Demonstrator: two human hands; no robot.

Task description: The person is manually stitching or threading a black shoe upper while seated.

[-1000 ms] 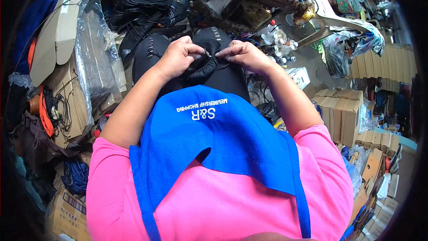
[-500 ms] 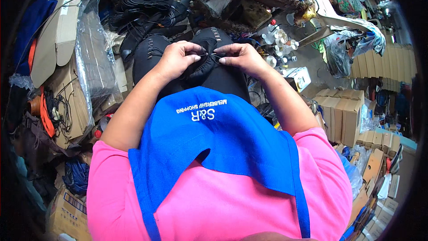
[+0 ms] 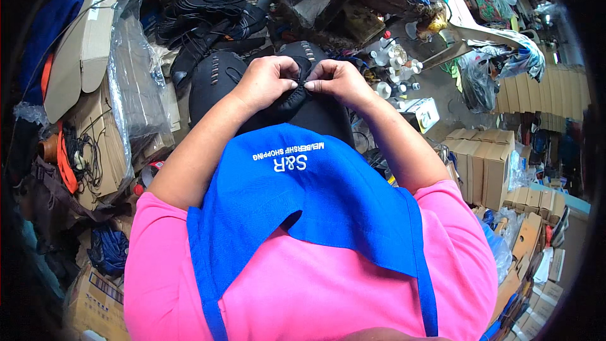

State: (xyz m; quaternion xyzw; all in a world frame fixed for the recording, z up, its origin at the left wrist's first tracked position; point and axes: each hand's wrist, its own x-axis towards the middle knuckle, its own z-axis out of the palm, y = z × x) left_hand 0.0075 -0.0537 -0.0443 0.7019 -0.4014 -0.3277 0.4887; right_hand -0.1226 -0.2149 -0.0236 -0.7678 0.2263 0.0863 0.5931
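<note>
On my lap, over black trousers with stitched slits (image 3: 214,69), lies a small black piece (image 3: 289,104) with a gathered edge, perhaps a shoe upper. My left hand (image 3: 270,82) and my right hand (image 3: 341,84) meet above it, their fingertips almost touching. Thumb and forefinger are pinched together on each hand. Between them runs a thin thread, plainer half a second ago and now mostly hidden by the fingers. A blue apron (image 3: 284,189) covers my front below the hands.
Beyond my left knee is a heap of black pieces (image 3: 208,9). White bottles (image 3: 398,63) cluster to the right. Cardboard sheets (image 3: 82,44) and plastic wrap (image 3: 136,76) stand at left. Cardboard boxes (image 3: 483,158) are stacked at right.
My hands have come closer together over the black piece. The thread stretched out from each pinch has shortened from sight. Both pinches stay closed.
</note>
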